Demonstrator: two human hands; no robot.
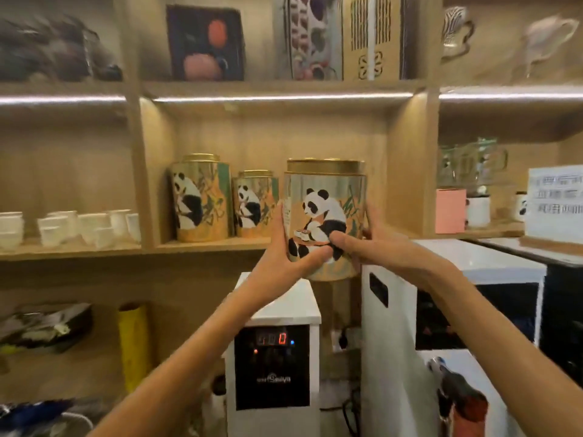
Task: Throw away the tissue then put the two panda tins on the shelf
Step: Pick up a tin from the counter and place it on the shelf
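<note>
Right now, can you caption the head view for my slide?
Both hands, left hand and right hand, lift a panda tin toward the shelf beside two panda tins already there.

White cups (79, 227), yellow roll (134, 345)

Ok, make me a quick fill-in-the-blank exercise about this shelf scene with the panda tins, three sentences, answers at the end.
1. The panda tin in the air is gripped by ____ hands, the left hand and the right hand.
2. On the shelf behind it stand ____ more panda tins, a taller one and a shorter one.
3. The lid of the held tin is ____ in colour.

Missing words: both; two; gold
</note>
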